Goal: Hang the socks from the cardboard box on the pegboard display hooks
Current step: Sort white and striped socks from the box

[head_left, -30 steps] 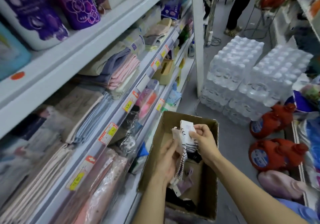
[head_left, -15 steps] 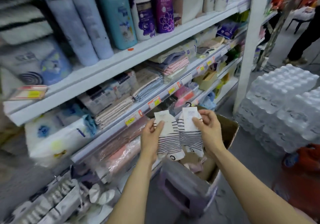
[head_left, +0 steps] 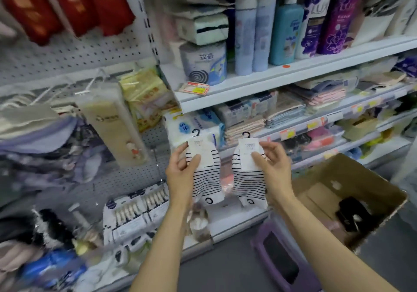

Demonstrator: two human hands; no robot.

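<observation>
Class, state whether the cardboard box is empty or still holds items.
Still holds items: dark bundles lie on the floor of the cardboard box.

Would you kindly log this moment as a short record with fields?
left hand: pinches the paper label of a white black-striped sock pair
right hand: pinches the label of a second matching striped pair
brown cardboard box: open, lower right, dark items inside
grey pegboard: left, neither pair hung yet
</observation>
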